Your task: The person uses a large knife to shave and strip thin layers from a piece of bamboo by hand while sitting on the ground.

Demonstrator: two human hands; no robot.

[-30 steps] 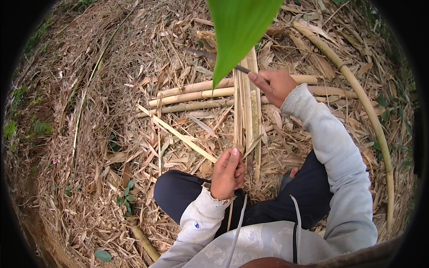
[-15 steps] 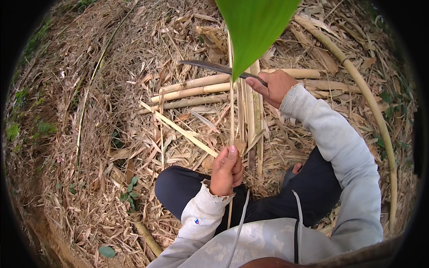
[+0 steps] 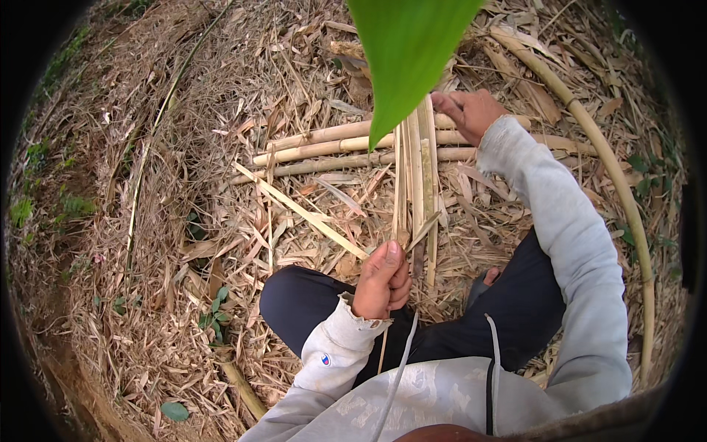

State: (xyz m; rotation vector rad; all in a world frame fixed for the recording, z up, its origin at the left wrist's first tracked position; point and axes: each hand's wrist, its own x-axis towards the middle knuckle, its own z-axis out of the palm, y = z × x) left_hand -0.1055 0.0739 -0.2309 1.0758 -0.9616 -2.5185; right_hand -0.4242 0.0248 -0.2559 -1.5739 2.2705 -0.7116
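Bundle of split bamboo strips (image 3: pixel 414 177): pale, narrow, held roughly upright in the view, running from the lap outward over the ground. Landmark for everything below.

Left hand (image 3: pixel 381 280) at the near end of the bundle, fist closed around the lower ends of the strips, thumb up along them. A few strip ends stick out below the fist toward the body.

Right hand (image 3: pixel 471 113) at the far end of the bundle, just to its right, fingers curled against the upper part of the strips. Whether it grips a strip or a tool there, cannot tell; a big green leaf (image 3: pixel 409 59) hangs close to the camera and covers the top of the bundle.

Three round bamboo poles (image 3: pixel 324 151) lie crosswise under the far part of the bundle, touching it, stretching out to its left.

One loose flat sliver (image 3: pixel 302 212) lies slanted left of the bundle, its near tip ending close to the left hand.

A long curved bamboo culm (image 3: pixel 618 191) arcs well to the right of the bundle.

Dry leaf litter (image 3: pixel 147 221) covers the ground all around. Person's dark trouser knee (image 3: pixel 302 302) sits below-left of the bundle's near end.
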